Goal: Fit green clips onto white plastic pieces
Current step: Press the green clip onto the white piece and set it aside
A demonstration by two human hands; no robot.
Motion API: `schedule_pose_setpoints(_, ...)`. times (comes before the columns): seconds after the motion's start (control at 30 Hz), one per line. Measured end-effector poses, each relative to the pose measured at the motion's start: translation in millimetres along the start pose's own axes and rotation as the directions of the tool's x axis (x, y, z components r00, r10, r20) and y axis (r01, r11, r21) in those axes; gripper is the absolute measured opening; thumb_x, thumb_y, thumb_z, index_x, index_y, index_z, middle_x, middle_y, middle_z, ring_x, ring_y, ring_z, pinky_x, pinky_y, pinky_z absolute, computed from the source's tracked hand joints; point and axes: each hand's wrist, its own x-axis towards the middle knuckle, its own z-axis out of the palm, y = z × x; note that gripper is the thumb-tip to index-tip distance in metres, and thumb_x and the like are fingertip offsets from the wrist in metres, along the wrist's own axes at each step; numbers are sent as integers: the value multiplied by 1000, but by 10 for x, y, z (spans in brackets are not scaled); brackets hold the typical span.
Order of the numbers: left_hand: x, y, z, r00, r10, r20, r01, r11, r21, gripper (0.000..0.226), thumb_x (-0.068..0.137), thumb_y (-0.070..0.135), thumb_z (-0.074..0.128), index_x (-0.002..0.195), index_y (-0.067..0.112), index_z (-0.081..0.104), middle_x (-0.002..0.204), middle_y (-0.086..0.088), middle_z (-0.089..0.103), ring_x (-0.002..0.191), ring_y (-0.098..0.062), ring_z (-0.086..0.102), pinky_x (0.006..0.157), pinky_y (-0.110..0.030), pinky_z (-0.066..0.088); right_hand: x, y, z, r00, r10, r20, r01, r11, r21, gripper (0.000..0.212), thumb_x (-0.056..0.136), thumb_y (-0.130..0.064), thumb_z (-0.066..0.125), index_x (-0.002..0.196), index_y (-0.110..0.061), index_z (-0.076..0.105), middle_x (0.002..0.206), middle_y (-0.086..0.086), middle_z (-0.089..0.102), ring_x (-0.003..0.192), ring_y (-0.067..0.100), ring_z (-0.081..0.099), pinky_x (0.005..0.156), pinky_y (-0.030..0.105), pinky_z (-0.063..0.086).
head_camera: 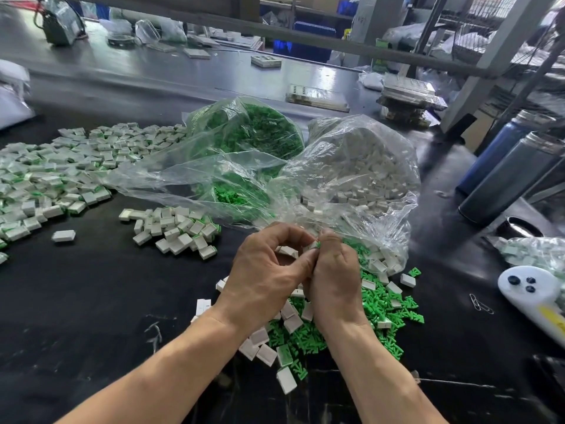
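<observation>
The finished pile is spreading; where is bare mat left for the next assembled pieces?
Bare black mat lies left of the left hand, below the small assembled cluster. Crowded: the loose clips and pieces under both hands, the bags behind.

Bare mat (91, 301) left; bags (351, 166) ahead

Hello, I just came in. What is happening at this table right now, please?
A person is assembling small parts by hand. The left hand and the right hand meet over a loose heap of green clips and white pieces, pinching a white piece with a bit of green between the fingertips. Behind them lie two open plastic bags, one with green clips, one with white pieces. To the left, big piles of white pieces that already show green cover the black table.
</observation>
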Motion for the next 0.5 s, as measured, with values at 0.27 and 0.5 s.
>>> schedule_pose_setpoints(0.27,3,0,-13,1000,4,2,-4,1000,7,6,90,12,79,95,15,75,94,1,78,81,-19,77,74,-34,64,6,9,-3,999,30,26,-31,998,61,59,109,-45,37,73,-26,80,71,6,76,71,25,76,65,40,62)
schedule_pose_setpoints(0.5,58,-17,-133,997,-26,-75,33,994,102,9,88,24,81,94,26,74,87,6,76,77,-13,71,71,-32,60,26,-69,-227,994,-103,38,108,985,-137,44,107,-48,48,84,-23,76,66,-4,66,54,5,56,48,18,41)
